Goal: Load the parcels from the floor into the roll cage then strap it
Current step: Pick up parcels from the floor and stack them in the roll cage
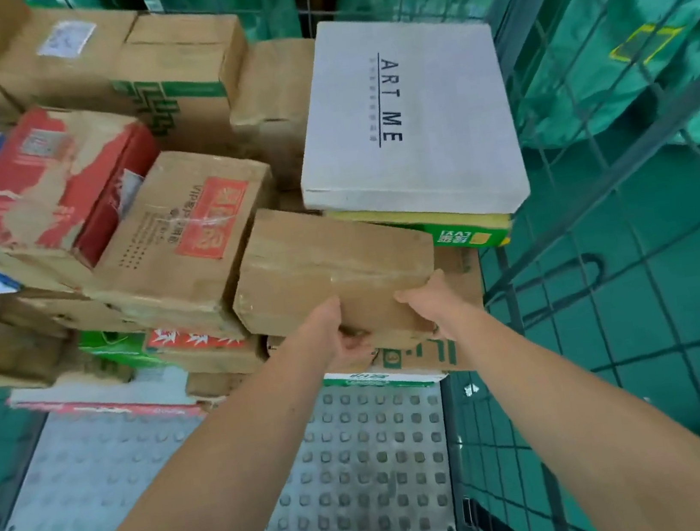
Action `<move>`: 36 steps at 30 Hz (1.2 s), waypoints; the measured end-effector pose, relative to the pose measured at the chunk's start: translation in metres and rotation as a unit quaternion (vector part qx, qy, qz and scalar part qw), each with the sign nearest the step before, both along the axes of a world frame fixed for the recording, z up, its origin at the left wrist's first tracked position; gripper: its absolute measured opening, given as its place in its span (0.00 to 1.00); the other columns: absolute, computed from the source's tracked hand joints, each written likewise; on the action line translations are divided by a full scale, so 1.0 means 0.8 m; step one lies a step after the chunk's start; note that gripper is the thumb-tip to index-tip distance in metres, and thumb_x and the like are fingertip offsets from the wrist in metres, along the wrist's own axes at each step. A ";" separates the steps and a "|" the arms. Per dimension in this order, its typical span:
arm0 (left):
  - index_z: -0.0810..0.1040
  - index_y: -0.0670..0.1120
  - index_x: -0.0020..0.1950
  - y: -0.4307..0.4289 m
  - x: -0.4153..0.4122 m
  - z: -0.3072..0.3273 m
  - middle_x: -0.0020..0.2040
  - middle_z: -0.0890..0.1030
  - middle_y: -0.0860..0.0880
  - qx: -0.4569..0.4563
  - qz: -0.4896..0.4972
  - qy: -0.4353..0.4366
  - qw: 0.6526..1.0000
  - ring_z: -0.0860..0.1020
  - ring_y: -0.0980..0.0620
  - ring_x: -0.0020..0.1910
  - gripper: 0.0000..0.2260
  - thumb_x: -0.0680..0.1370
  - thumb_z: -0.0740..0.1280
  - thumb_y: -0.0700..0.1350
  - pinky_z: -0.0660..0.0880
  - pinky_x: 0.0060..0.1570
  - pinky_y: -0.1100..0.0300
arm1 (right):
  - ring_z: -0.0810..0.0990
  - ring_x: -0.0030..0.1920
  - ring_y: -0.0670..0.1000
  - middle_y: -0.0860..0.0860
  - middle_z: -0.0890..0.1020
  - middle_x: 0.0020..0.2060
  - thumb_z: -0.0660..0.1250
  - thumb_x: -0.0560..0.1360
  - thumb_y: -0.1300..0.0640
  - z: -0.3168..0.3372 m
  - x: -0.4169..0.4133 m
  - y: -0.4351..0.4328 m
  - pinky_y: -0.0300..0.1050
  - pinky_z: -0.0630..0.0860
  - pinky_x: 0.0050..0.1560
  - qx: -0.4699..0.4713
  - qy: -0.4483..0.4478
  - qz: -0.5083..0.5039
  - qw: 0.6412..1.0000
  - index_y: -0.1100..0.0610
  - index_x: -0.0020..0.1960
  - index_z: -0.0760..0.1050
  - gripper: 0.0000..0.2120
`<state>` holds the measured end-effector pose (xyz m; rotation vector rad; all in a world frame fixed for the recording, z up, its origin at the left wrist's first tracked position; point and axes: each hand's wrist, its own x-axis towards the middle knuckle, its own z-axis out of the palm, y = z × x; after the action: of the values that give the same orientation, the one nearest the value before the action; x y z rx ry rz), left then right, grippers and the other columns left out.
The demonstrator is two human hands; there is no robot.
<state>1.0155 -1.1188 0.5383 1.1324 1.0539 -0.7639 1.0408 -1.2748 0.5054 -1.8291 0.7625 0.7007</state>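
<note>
A plain brown cardboard parcel [330, 263] lies on top of the stack in the roll cage, at its near edge. My left hand [340, 338] grips its near side with fingers curled under the bottom edge. My right hand [430, 303] holds the near right corner, thumb on the side face. A white box marked ART ME [409, 122] sits just behind it on a yellow and green box [460, 231]. Left of it lies a brown box with a red label [183, 243]. The roll cage's wire side [622, 164] rises at the right.
Many more cardboard parcels fill the cage, among them a red torn box [36, 188] and brown boxes at the back [158, 67]. Green sacks [645, 43] hang beyond the wire mesh. A studded metal floor plate [366, 456] and green floor lie below.
</note>
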 end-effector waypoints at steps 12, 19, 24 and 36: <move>0.66 0.37 0.67 0.012 0.012 -0.011 0.60 0.78 0.37 0.001 -0.065 0.055 0.996 0.79 0.40 0.55 0.24 0.83 0.54 0.57 0.75 0.49 0.44 | 0.73 0.67 0.62 0.57 0.65 0.75 0.78 0.71 0.52 -0.002 0.037 -0.006 0.64 0.77 0.61 -0.076 0.027 0.088 0.993 0.52 0.81 0.43 0.53; 0.67 0.39 0.63 0.002 0.009 0.000 0.56 0.78 0.38 0.009 -0.048 0.028 0.998 0.79 0.40 0.53 0.21 0.80 0.62 0.54 0.75 0.59 0.42 | 0.74 0.67 0.58 0.55 0.68 0.74 0.73 0.75 0.53 0.005 0.009 -0.011 0.57 0.74 0.66 -0.022 -0.016 0.036 0.999 0.55 0.81 0.44 0.47; 0.71 0.38 0.55 -0.004 0.003 0.023 0.46 0.76 0.40 0.017 -0.100 0.001 0.995 0.77 0.42 0.43 0.14 0.81 0.62 0.50 0.74 0.52 0.43 | 0.66 0.74 0.57 0.53 0.62 0.78 0.68 0.79 0.54 0.045 -0.017 -0.009 0.57 0.68 0.71 0.009 -0.022 0.015 1.000 0.56 0.81 0.51 0.38; 0.65 0.41 0.74 -0.010 -0.035 0.088 0.70 0.72 0.42 -0.036 -0.353 -0.119 0.927 0.70 0.42 0.69 0.23 0.83 0.55 0.53 0.62 0.69 0.40 | 0.71 0.70 0.55 0.53 0.70 0.72 0.60 0.83 0.61 0.132 -0.167 0.025 0.56 0.69 0.71 0.011 -0.167 -0.282 0.945 0.53 0.78 0.59 0.25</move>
<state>0.9872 -1.1265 0.6086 1.5165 0.3879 -1.1763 0.9074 -1.2550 0.6109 -1.5410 0.9790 0.0245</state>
